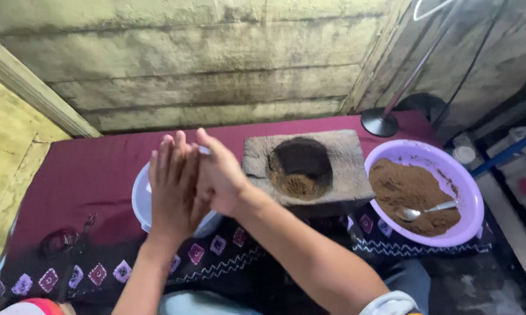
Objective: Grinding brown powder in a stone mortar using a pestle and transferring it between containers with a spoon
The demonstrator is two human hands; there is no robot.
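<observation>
My left hand [172, 186] and my right hand [219, 175] are pressed palm to palm above a white bowl [139, 198], fingers pointing away from me. Whether anything lies between the palms is hidden. Right of the hands stands a square stone mortar [257, 154] with a round hollow holding dark brown powder [299, 184]. Farther right a purple bowl [467, 181] holds a heap of brown powder [406, 186] with a metal spoon [426, 210] lying in it.
Everything sits on a maroon cloth [93, 169] with a patterned border. A black round stand base [380, 122] with a thin pole rises at the back right. A rough wall [204, 58] runs behind. Blue and white items [508, 151] lie at the far right.
</observation>
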